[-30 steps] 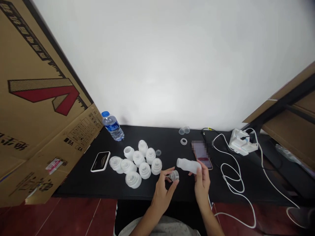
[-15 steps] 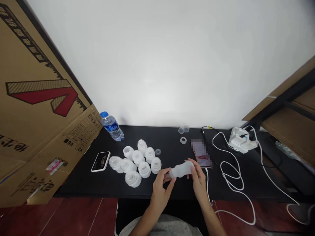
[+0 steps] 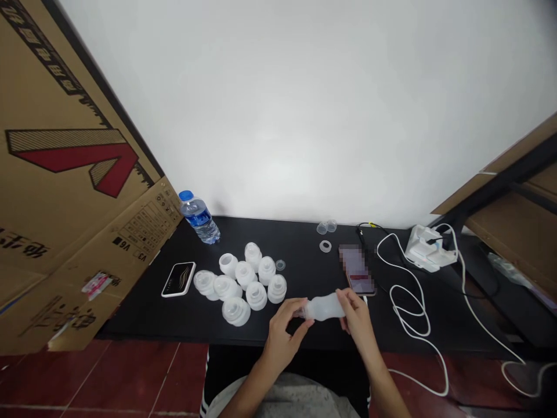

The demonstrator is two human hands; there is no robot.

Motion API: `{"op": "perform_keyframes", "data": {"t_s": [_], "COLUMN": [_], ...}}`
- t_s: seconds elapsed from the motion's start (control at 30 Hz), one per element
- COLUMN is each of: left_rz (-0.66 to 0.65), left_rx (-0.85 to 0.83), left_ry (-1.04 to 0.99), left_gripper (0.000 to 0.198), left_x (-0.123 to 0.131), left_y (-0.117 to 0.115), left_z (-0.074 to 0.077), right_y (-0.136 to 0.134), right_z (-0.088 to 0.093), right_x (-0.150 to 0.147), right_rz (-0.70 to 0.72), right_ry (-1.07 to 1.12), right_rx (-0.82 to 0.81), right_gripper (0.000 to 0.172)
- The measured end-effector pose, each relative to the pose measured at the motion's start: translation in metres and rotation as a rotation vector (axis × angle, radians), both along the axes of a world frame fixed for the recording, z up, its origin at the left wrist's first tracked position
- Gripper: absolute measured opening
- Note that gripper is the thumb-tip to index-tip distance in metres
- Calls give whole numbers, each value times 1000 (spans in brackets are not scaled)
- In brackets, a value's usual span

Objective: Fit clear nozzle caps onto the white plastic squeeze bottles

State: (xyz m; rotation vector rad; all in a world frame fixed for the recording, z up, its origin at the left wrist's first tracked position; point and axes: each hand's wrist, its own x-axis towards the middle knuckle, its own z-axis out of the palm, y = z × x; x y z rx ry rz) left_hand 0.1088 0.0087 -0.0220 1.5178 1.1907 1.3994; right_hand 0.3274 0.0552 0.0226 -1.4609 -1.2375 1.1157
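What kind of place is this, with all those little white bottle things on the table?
It looks like a plain work desk, maybe in a small workshop or at home. A black table holds a group of white plastic bottle parts, a big cardboard sheet leans beside it, and a phone lies nearby.

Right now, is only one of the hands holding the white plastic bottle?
No, the left hand grips one end of the white plastic bottle and the right hand grips the other.

There are nine frosted white bottle tops (image 3: 246, 274), one frosted white bottle (image 3: 324, 306), one water bottle (image 3: 199, 217), one left hand (image 3: 282, 331) and one right hand (image 3: 357, 319).
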Motion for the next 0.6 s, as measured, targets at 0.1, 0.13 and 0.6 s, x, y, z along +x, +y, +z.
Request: {"op": "perform_keyframes", "data": {"t_s": [0.1, 0.13, 0.6], "left_rz": [-53, -55, -86], "left_rx": [20, 19, 35], "left_ry": [-21, -39, -88], "left_gripper": [36, 36, 37], "left_x": [0, 0, 2], "left_y": [-2, -3, -7], "left_z": [0, -1, -3], "right_y": [-7, -9, -1], "right_z": [19, 26, 52], "right_x": [11, 16, 21], "right_rz": [-24, 23, 364], "right_ry": [-155, -131, 13], "right_rx": [-22, 5, -31], "right_gripper": [70, 67, 70]}}
